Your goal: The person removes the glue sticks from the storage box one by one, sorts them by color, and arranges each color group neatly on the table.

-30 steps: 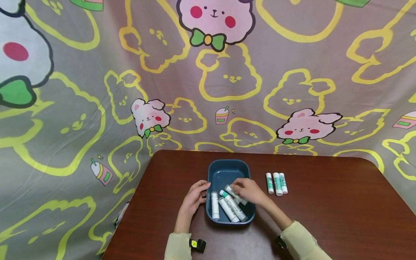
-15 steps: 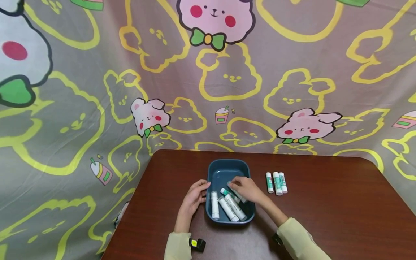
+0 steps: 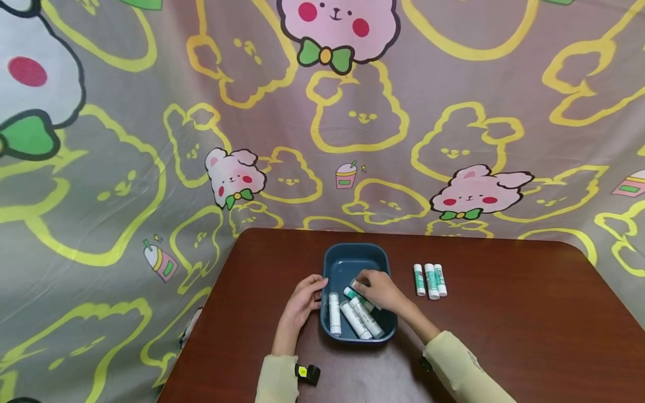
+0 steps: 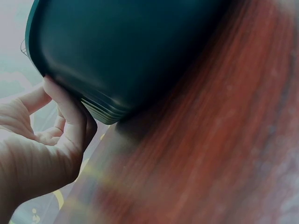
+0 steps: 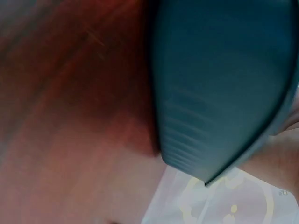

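Note:
A dark blue plastic bin (image 3: 353, 254) holds several white glue sticks, among them a green-banded one (image 3: 355, 295). My left hand (image 3: 301, 302) grips the bin's left rim, its fingertips at the edge; in the left wrist view the bent fingers of this left hand (image 4: 60, 135) meet the bin's wall (image 4: 126, 46). Inside the bin's right half, my right hand (image 3: 380, 290) pinches the upper end of a tilted glue stick, mostly hidden beneath the fingers. The right wrist view shows the bin's outer wall (image 5: 219, 84), with only part of that hand behind it.
To the right of the bin, several white-and-green glue sticks (image 3: 431, 281) lie side by side on the brown wooden table (image 3: 514, 313). A patterned cloth (image 3: 383, 123) hangs behind and at the left of the table.
The right hand has shifted slightly left and toward the far side within the bin, with the pinched glue stick. The left hand stays at the rim.

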`<state>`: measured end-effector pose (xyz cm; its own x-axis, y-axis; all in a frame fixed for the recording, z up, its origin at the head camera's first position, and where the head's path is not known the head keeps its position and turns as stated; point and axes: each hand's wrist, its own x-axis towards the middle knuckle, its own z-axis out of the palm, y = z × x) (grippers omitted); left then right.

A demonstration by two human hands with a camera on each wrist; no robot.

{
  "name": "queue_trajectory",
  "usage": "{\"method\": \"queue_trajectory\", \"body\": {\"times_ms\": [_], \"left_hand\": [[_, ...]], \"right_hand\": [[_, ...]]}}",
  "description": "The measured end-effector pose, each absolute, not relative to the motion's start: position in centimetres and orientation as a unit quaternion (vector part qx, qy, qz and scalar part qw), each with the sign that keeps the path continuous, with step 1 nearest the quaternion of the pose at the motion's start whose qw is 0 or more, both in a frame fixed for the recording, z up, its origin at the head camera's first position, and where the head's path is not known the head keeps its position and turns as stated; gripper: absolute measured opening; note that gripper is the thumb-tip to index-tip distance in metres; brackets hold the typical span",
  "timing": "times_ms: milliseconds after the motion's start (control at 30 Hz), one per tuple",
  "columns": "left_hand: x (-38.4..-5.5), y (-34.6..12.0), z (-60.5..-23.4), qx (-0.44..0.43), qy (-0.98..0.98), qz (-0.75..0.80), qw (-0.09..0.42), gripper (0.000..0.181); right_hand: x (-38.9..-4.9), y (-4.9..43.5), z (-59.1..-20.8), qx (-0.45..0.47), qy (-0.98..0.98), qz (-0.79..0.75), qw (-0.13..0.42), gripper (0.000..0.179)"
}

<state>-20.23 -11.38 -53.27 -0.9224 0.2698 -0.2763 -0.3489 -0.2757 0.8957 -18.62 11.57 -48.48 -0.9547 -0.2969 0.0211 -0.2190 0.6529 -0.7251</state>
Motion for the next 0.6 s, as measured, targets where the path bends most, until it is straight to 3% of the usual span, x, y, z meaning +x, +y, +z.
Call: {"method": "queue_trajectory", "body": {"times_ms": [167, 433, 600], "left_hand": [[-20.3, -11.37, -53.4, -0.032, 0.569, 0.798, 0.198, 0.013], [-20.44, -11.37, -53.25, -0.034, 0.571, 0.796, 0.2, 0.012], [-20.37, -11.39, -53.28, -0.034, 0.572, 0.795, 0.198, 0.011]], "right_hand": [[-18.3, 11.58, -49.06, -0.159, 0.898, -0.411, 0.009, 0.017], [-18.38, 11.24, -48.86, -0.154, 0.91, -0.385, 0.008, 0.017], [-18.55, 11.03, -48.83, -0.164, 0.918, -0.36, 0.027, 0.027]]}}
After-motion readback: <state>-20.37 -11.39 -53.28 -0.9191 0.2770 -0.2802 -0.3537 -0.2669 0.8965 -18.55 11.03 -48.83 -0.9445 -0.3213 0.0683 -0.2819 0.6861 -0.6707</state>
